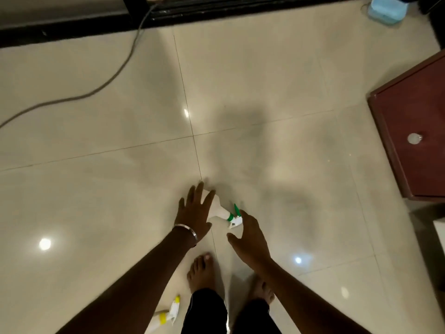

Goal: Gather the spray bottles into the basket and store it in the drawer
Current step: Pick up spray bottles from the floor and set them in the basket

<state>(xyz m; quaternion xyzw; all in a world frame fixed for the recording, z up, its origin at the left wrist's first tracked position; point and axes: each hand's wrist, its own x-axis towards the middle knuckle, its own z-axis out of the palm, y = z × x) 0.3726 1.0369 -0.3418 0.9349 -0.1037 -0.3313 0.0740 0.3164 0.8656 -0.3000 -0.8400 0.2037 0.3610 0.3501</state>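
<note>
- Reaching down with both hands, you are closing in on the green-trigger spray bottle (222,211), which lies on its side on the tiled floor (265,80) just ahead of your bare feet.
- Your left hand (193,214) is spread flat, fingers straight, over the bottle's white body; whether it already touches is hard to tell.
- Your right hand (248,237) hangs beside the trigger head with fingers loosely curved and thumb out, holding nothing.
- Wrap one hand round the body or neck rather than the green trigger, so you do not squeeze out a spray as you lift.
- Judging by its look, the plastic is light and smooth, so a full-palm grip should hold better than fingertips.
- A second bottle, the yellow-trigger spray bottle (166,317), lies on the floor by your left leg; free one hand for it.
- No basket shows here; a dark red cabinet (414,116) with a round knob (414,138) stands to your right.
</note>
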